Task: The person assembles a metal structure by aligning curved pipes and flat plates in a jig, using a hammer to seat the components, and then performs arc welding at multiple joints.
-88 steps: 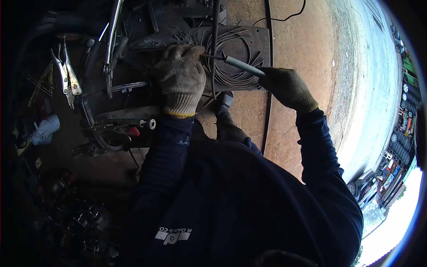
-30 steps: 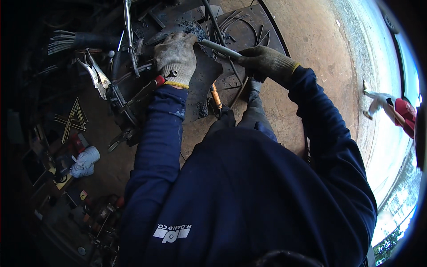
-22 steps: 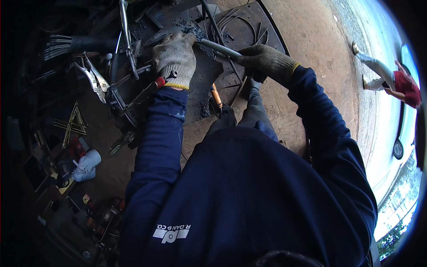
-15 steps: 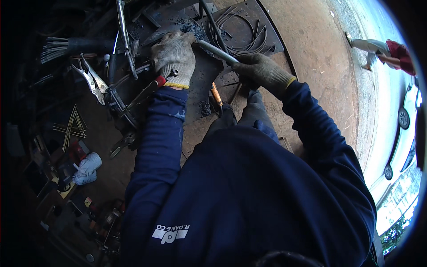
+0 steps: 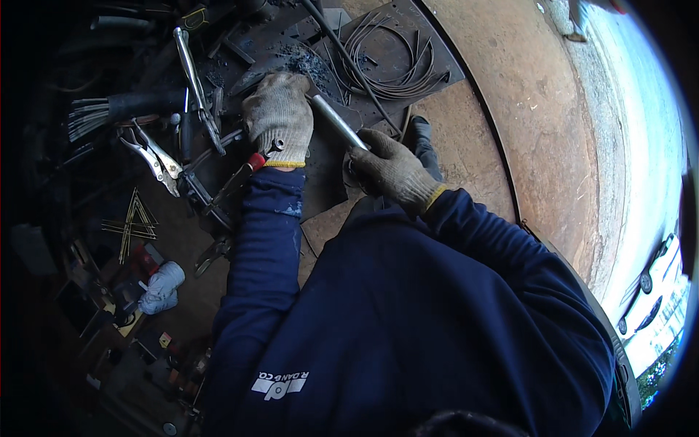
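Note:
My left hand [image 5: 278,120], in a pale knit work glove with a yellow cuff, rests knuckles up over the dark metal bench [image 5: 324,182]. Its fingers curl downward out of sight, so what they grip is hidden. My right hand [image 5: 397,167], gloved alike, is closed around the near end of a grey metal pipe [image 5: 336,120]. The pipe slants away and leftward, its far end beside my left hand's fingers. Close to my left wrist lies a red-ended tool [image 5: 255,162]. Dark crumbs of metal or slag [image 5: 302,62] are scattered beyond my hands.
Coiled wire [image 5: 389,62] and a long dark rod [image 5: 349,62] lie on the far plate. Leftward are locking pliers [image 5: 154,156], another long-jawed clamp [image 5: 196,87] and a bundle of rods [image 5: 91,116]. A white cloth bundle [image 5: 162,288] sits lower left. Someone's leg [image 5: 579,18] shows far right.
My right hand has drawn closer to my body and leftward, and the pipe points more steeply away. My left hand stays about in place. The other person has shifted mostly out of view.

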The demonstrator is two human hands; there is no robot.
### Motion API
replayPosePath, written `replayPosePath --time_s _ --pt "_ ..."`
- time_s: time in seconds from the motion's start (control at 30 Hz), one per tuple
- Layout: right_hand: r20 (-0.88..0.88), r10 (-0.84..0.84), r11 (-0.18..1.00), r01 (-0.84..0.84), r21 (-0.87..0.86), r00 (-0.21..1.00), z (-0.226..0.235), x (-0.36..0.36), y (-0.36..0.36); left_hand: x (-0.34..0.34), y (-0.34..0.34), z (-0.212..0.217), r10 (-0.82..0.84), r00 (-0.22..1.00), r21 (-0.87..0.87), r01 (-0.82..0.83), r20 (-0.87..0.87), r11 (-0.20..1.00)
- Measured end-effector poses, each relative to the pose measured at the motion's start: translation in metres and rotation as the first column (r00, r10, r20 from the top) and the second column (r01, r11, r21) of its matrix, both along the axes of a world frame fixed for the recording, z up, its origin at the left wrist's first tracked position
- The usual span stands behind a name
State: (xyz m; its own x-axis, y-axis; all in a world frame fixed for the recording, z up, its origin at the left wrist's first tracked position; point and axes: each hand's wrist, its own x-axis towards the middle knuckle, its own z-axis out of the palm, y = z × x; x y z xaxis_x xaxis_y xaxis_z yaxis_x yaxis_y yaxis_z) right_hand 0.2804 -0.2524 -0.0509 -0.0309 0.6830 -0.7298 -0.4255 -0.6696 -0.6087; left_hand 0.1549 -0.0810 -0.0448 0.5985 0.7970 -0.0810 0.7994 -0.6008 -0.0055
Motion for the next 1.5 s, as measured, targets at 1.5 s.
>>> replayPosePath --time_s 1.5 --pt "-0.086 0.087 0.993 -0.093 -0.067 0.992 -0.007 0.013 0.001 -0.011 -0.004 -0.008 -0.189 0.974 0.135 0.172 0.124 0.976"
